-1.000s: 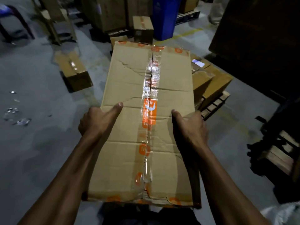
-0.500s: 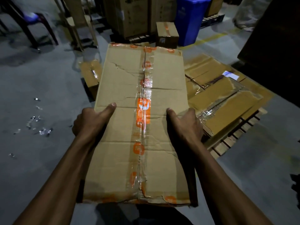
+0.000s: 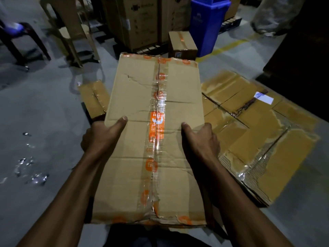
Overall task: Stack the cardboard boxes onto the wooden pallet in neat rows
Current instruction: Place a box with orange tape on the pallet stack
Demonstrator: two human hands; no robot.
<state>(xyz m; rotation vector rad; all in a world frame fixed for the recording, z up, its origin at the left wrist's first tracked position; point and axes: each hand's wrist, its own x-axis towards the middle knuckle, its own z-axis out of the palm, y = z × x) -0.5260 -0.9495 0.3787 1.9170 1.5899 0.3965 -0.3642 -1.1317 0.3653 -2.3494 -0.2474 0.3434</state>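
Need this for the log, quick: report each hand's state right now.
Left hand: grips the left edge of the taped cardboard box, thumb on top.
Right hand: grips the box's right edge, thumb on top.

Warehouse or storeroom, dimly lit. I logged a bare grey concrete floor point(image 3: 44, 107) with a yellow painted line point(image 3: 229, 45), tall printed cartons point(image 3: 142, 22) on pallets, flat taped cardboard boxes point(image 3: 258, 129) laid in rows, and a blue plastic bin point(image 3: 208, 24).
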